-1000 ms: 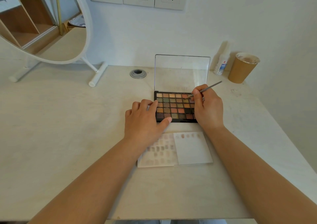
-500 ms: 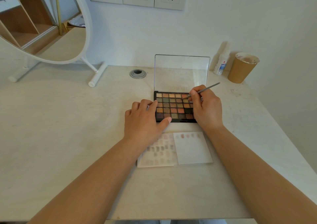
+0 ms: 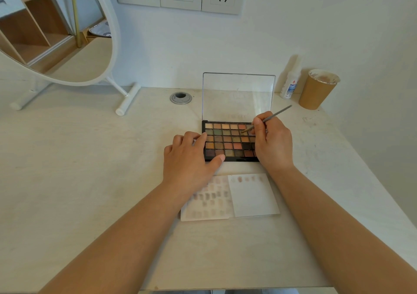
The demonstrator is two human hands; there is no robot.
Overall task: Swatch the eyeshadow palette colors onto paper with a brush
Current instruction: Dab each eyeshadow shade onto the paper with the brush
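The right hand [image 3: 274, 143] is pinching the brush [image 3: 267, 119], whose tip has moved to a new color in the palette [image 3: 228, 142]. The left hand [image 3: 190, 158] is lying flat, steadying it. The paper [image 3: 252, 195] is waiting.

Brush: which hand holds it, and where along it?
The right hand pinches the brush low on its handle, near the bristle end.
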